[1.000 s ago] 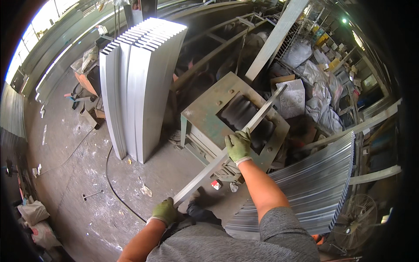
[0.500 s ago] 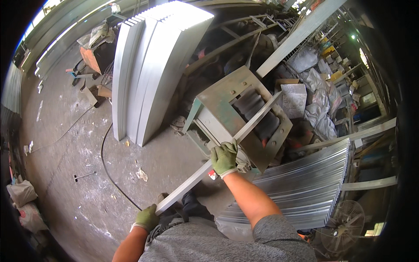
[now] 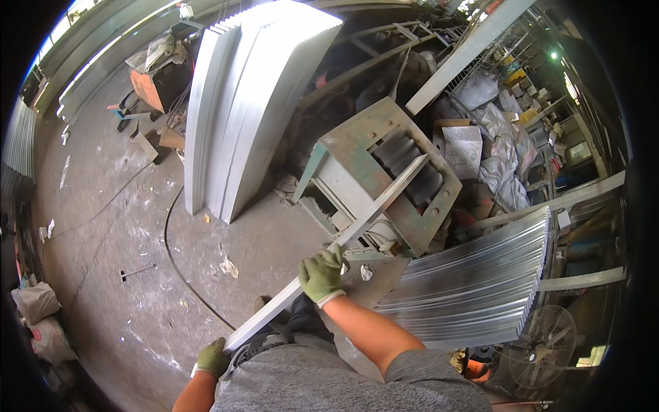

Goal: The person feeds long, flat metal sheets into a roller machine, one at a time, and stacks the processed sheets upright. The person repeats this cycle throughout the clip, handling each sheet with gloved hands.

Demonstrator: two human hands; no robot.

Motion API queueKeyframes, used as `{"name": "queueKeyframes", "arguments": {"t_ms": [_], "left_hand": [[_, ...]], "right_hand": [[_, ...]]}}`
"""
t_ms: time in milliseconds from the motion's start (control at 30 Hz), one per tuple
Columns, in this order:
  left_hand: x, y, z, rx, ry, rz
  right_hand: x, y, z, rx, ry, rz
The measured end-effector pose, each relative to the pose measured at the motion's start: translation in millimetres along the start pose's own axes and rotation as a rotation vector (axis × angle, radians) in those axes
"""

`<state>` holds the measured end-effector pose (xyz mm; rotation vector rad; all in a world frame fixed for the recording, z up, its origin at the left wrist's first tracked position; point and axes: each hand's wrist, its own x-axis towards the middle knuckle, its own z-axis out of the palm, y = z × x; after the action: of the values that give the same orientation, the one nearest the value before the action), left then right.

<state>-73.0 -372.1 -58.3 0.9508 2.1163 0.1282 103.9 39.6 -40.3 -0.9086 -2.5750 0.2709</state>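
Note:
Both of my hands wear green work gloves and grip one long, pale metal bar (image 3: 271, 307). My left hand (image 3: 213, 358) is closed round its near end, close to my waist. Farther along, my right hand (image 3: 321, 277) wraps over the bar just short of a machine. The bar slants up to the right, its far end lying over a worn green and grey machine (image 3: 357, 154) with dark rollers (image 3: 409, 165) in its opening. Whether the bar touches the rollers I cannot tell.
A tall stack of silver metal profiles (image 3: 250, 117) stands left of the machine. More ribbed profiles (image 3: 473, 288) lie at the right, near a fan (image 3: 542, 347). A black cable (image 3: 180, 264) curves over the floor, past a small T-shaped tool (image 3: 138, 272). Plastic sheeting (image 3: 504, 161) is heaped far right.
Both hands have shifted left and toward my body, drawing the bar back with them. Its far end now reaches less far across the machine. My view has shifted slightly.

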Motion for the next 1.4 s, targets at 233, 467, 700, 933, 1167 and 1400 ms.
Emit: {"name": "queueKeyframes", "arguments": {"t_ms": [233,467,700,933,1167,1400], "left_hand": [[23.3,21.9,-5.3,0.004,0.020,0.021],[123.3,186.6,-34.0,0.058,0.096,0.151],[134.9,209.6,-41.0,0.007,0.040,0.052],[82.1,116.8,-6.4,-0.245,-0.076,-0.164],[127.1,234.0,-81.5,-0.362,0.023,-0.100],[156.3,346.0,-119.2,-0.252,-0.069,0.012]], "right_hand": [[16.2,22.2,3.2,-0.013,0.068,-0.001],[114.3,189.1,-59.3,-0.114,0.192,-0.041],[131.6,208.3,-54.6,-0.043,0.226,-0.042],[70.3,117.2,-31.5,0.209,0.214,-0.074],[155.8,223.4,-49.5,0.079,0.218,-0.046],[199.9,304.4,-74.7,-0.104,0.206,-0.007]]}}
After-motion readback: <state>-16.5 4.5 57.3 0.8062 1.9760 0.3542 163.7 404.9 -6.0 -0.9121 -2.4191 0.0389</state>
